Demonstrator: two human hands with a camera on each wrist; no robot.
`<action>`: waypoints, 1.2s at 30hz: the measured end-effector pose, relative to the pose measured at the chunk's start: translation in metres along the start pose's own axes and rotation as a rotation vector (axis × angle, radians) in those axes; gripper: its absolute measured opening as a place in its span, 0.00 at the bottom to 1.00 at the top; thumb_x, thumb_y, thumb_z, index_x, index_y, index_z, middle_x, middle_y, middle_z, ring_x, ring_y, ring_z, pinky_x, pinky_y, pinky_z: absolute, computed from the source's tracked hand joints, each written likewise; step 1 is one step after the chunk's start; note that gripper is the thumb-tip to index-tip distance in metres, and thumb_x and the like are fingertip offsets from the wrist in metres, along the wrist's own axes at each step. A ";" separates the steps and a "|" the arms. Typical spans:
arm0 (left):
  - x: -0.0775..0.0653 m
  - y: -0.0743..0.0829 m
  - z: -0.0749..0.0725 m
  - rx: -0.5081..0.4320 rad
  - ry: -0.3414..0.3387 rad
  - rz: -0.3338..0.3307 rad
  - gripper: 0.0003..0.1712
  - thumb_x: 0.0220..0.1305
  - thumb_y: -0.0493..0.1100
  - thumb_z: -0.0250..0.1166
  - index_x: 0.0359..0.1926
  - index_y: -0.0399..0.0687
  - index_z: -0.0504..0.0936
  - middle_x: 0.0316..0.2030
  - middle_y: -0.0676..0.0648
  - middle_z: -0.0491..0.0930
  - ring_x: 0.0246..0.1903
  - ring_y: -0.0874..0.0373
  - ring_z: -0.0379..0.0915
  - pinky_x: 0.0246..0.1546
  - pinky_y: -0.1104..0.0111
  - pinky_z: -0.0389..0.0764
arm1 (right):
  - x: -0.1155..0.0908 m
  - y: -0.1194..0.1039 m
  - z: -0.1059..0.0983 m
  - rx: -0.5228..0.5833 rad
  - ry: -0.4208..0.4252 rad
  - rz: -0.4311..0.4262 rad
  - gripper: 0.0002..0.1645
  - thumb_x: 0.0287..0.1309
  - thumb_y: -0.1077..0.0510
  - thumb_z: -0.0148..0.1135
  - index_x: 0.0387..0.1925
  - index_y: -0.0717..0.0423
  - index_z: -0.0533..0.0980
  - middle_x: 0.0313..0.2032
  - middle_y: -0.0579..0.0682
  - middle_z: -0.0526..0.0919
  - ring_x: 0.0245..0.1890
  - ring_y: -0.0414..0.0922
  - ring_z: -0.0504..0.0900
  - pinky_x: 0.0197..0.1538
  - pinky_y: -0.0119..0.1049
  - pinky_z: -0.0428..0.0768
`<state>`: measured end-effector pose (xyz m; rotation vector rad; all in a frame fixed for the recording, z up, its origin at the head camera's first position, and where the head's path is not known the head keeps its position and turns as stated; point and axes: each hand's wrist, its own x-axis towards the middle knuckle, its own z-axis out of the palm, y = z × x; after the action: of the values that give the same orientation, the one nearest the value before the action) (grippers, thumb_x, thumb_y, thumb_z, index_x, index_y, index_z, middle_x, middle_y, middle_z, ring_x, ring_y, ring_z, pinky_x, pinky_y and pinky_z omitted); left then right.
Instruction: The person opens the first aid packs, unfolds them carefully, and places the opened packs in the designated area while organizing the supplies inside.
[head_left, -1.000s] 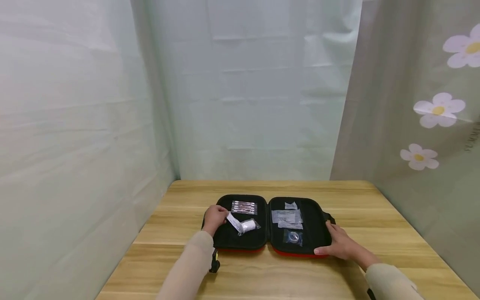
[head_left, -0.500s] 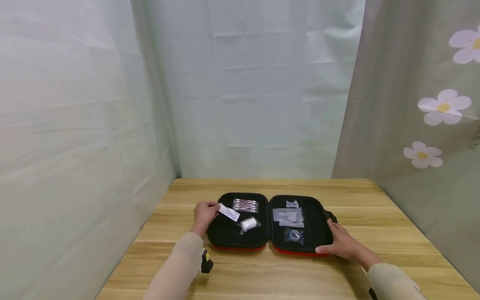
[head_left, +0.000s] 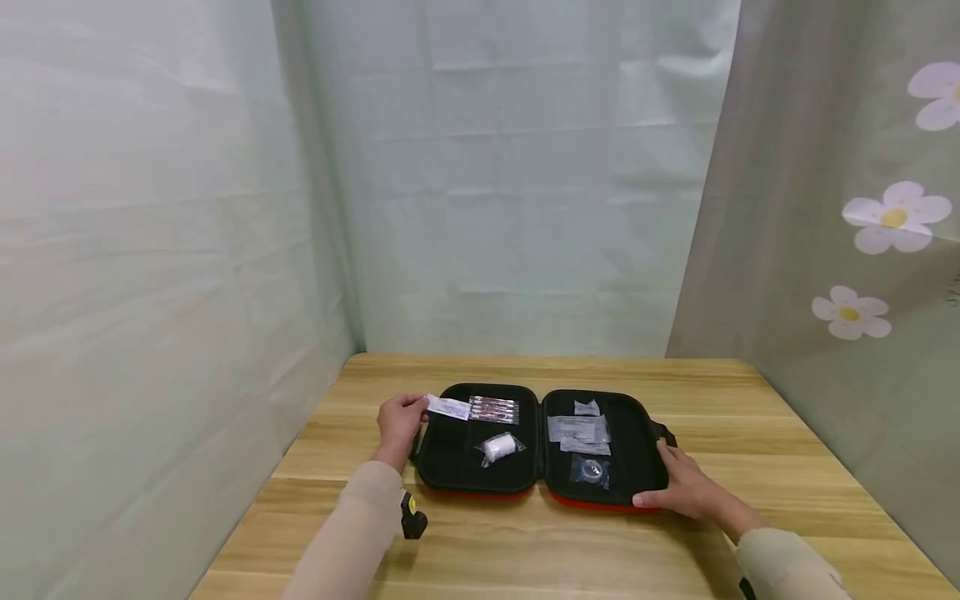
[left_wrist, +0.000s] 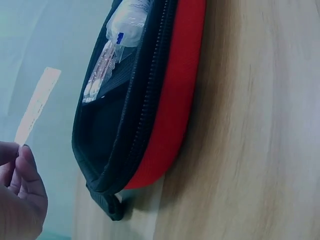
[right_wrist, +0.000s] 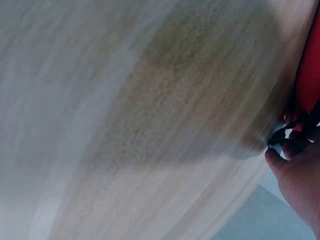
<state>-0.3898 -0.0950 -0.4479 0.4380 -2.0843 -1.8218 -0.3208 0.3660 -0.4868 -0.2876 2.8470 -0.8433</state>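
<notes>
An open black-lined case with a red outside (head_left: 442, 458) lies spread on the table. My left hand (head_left: 400, 425) pinches one end of a flat white printed packet (head_left: 450, 407) over the left half's far-left corner; in the left wrist view the packet (left_wrist: 39, 102) stands out from finger and thumb. A sleeve of cotton swabs (head_left: 493, 410) lies just right of it, with a wrapped white roll (head_left: 500, 447) nearer me. My right hand (head_left: 686, 486) grips the right half's near corner, thumb at the front edge and fingers by the handle (head_left: 662, 432).
The right half holds several flat clear packets (head_left: 577, 429), a small packet (head_left: 587, 408) and a bluish bag with a ring-shaped thing (head_left: 590, 472). Wooden table (head_left: 525, 550) surrounds the case. Pale curtains (head_left: 510, 208) hang behind and at both sides.
My left hand has moved left and away from me, carrying the packet from beside the white roll to the far-left corner. The packet has turned nearly level. The right hand keeps its place.
</notes>
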 end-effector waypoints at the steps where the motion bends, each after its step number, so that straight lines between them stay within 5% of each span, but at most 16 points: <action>1: 0.000 -0.001 0.000 -0.016 0.007 -0.014 0.11 0.64 0.35 0.66 0.43 0.28 0.83 0.29 0.43 0.82 0.24 0.54 0.79 0.29 0.65 0.82 | 0.000 0.000 0.000 -0.002 0.000 -0.001 0.76 0.45 0.32 0.74 0.73 0.77 0.43 0.68 0.82 0.47 0.67 0.77 0.49 0.63 0.73 0.54; 6: 0.001 -0.008 -0.001 -0.044 0.059 -0.057 0.12 0.63 0.35 0.66 0.42 0.27 0.83 0.28 0.43 0.81 0.23 0.56 0.77 0.26 0.68 0.79 | 0.000 0.001 0.001 -0.013 0.005 -0.012 0.76 0.46 0.33 0.74 0.72 0.77 0.43 0.69 0.81 0.48 0.67 0.77 0.49 0.63 0.73 0.54; 19: -0.009 -0.015 -0.002 0.237 0.175 -0.020 0.13 0.57 0.40 0.63 0.37 0.33 0.87 0.32 0.39 0.84 0.36 0.42 0.76 0.38 0.56 0.75 | 0.000 0.003 -0.001 0.008 0.012 -0.029 0.74 0.47 0.35 0.75 0.72 0.78 0.44 0.69 0.80 0.48 0.67 0.78 0.48 0.63 0.73 0.53; 36: -0.012 -0.029 0.008 0.324 0.179 -0.009 0.13 0.58 0.38 0.63 0.37 0.31 0.87 0.40 0.32 0.84 0.42 0.34 0.78 0.47 0.47 0.76 | 0.001 0.005 0.005 0.010 0.021 -0.017 0.74 0.46 0.34 0.75 0.72 0.78 0.45 0.69 0.81 0.49 0.67 0.77 0.50 0.63 0.73 0.54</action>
<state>-0.3819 -0.0864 -0.4782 0.6659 -2.2548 -1.3919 -0.3214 0.3673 -0.4934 -0.3039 2.8622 -0.8687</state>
